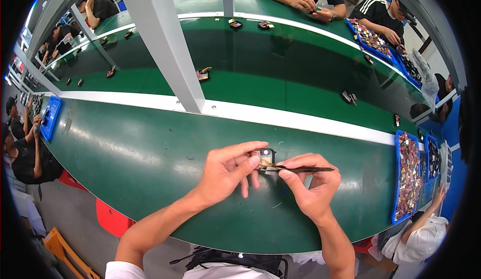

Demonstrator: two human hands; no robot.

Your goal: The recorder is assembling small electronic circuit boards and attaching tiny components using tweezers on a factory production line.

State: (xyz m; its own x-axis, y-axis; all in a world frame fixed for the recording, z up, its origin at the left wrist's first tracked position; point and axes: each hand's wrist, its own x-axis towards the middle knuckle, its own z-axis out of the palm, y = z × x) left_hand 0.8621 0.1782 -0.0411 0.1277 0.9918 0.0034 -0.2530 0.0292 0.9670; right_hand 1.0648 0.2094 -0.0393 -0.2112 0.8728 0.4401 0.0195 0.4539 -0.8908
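Note:
Over the green tabletop, my left hand grips a small black housing with electronic parts inside, its thumb pressed on the near edge. A yellow piece and a pale square show within the housing. My right hand holds dark tweezers between thumb and fingers. The tweezers' tips reach left to the yellow piece in the housing; whether they pinch it I cannot tell.
A blue tray heaped with small parts stands at the right, a smaller blue tray beyond it. Past the white rail, a green conveyor belt carries scattered black units. A grey post rises from the rail. Several people sit around.

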